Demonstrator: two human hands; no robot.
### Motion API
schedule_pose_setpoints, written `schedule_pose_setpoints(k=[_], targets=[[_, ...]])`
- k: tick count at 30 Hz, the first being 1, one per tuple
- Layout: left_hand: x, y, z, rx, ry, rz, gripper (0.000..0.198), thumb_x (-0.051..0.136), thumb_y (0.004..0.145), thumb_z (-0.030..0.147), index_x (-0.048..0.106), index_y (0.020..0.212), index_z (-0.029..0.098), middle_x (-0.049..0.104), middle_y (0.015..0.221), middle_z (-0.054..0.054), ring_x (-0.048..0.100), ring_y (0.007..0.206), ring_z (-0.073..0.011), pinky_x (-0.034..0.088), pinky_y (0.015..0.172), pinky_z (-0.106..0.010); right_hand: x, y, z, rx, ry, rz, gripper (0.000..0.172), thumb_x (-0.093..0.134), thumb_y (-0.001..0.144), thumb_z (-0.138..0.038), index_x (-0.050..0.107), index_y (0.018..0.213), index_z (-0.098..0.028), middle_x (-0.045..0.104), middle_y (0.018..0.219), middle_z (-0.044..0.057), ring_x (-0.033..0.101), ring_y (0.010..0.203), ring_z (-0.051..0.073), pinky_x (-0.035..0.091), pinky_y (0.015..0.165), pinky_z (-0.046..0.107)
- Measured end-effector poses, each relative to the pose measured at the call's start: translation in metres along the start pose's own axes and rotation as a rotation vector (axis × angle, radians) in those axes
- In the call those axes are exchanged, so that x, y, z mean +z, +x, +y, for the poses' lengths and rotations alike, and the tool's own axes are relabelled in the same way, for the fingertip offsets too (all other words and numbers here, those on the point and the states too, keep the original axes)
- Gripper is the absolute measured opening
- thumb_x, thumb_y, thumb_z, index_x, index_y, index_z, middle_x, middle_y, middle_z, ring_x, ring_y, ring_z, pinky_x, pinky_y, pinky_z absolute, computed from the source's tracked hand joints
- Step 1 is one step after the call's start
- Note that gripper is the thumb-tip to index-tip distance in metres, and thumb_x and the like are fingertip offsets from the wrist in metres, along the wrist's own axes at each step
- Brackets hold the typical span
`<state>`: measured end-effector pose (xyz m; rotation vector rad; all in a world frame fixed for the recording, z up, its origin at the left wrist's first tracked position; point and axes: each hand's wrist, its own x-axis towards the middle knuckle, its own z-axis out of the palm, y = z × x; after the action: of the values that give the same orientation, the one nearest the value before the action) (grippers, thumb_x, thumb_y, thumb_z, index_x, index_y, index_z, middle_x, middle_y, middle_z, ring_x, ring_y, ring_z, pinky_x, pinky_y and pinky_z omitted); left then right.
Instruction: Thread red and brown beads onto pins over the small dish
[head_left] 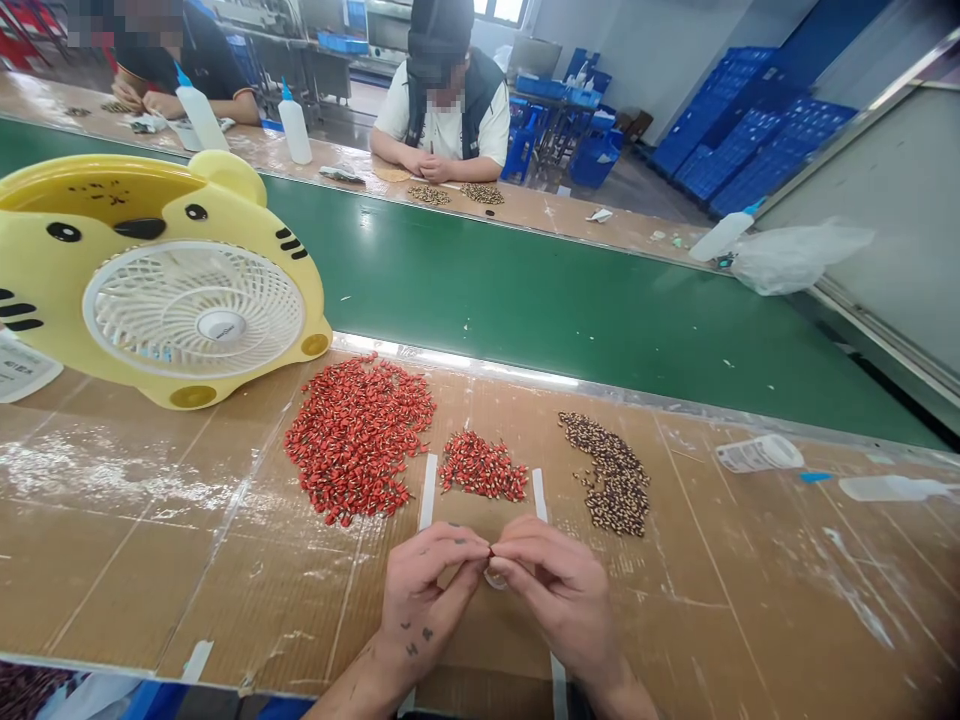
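Observation:
My left hand [433, 578] and my right hand [559, 580] meet fingertip to fingertip above the cardboard, both pinched closed. A tiny dark red piece [491, 552] shows between the fingertips, too small to name. Just below it, partly covered by my fingers, is a small round clear object [495, 578]. Beyond my hands lies a small heap of red pieces with pale metallic tips [484, 466], between two white tape strips. A larger heap of the same red pieces [356, 435] is to the left. To the right spreads a pile of small dark and gold pieces [611, 475].
A yellow animal-faced fan [172, 280] stands at the left. A green conveyor belt [480, 280] runs behind the cardboard-covered table [247, 590]. At right lie a clear cup [759, 453] and a squeeze bottle [892, 488]. Two people sit across the belt.

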<state>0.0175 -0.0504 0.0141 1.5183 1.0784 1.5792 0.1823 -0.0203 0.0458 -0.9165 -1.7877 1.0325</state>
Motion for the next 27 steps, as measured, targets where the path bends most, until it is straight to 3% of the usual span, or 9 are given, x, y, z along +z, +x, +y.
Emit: schedule_pose_setpoints(k=[3,7,15,22,27], targets=[[-0.002,0.001,0.0,-0.025,-0.006,-0.012,0.024,0.067,0.083,0.003,0.076,0.095,0.022,0.077,0.085,-0.004,0.072,0.077,-0.0143,0.057,0.07,-0.022,-0.005,0.002,0.0,0.069,0.033,-0.069,0.017,0.067,0.088,-0.014,0.077,0.098,-0.024,0.07,0.079,0.003,0.064,0.072,0.016,0.052,0.066,0.027],[-0.004,0.004,0.005,-0.158,-0.008,-0.036,0.014,0.071,0.082,0.009,0.077,0.087,0.021,0.078,0.078,-0.003,0.071,0.069,-0.0142,0.055,0.066,-0.021,-0.014,0.007,0.0,0.167,0.015,-0.141,0.011,0.068,0.089,-0.022,0.078,0.092,-0.022,0.072,0.077,0.004,0.066,0.07,0.016,0.052,0.064,0.027],[-0.001,0.003,0.01,-0.384,-0.08,-0.008,0.005,0.073,0.079,0.016,0.078,0.077,0.019,0.075,0.067,-0.004,0.068,0.058,-0.0145,0.052,0.054,-0.02,-0.017,0.012,-0.006,0.226,-0.069,-0.214,0.015,0.064,0.092,-0.025,0.075,0.083,-0.02,0.071,0.075,0.002,0.064,0.069,0.015,0.048,0.065,0.026],[0.001,0.005,0.007,-0.299,0.047,-0.057,0.007,0.071,0.081,0.015,0.077,0.08,0.018,0.074,0.066,-0.003,0.066,0.057,-0.0132,0.052,0.054,-0.02,-0.016,0.008,0.002,0.282,-0.031,-0.212,0.014,0.064,0.09,-0.024,0.074,0.082,-0.018,0.071,0.074,0.002,0.064,0.068,0.015,0.047,0.065,0.025],[0.005,0.014,0.006,-0.278,0.077,-0.16,0.01,0.068,0.084,0.014,0.073,0.091,0.019,0.075,0.079,-0.004,0.07,0.067,-0.0146,0.058,0.062,-0.022,-0.02,0.009,0.012,0.258,-0.022,-0.113,0.013,0.065,0.087,-0.022,0.074,0.08,-0.017,0.072,0.074,0.004,0.065,0.067,0.015,0.049,0.064,0.025]])
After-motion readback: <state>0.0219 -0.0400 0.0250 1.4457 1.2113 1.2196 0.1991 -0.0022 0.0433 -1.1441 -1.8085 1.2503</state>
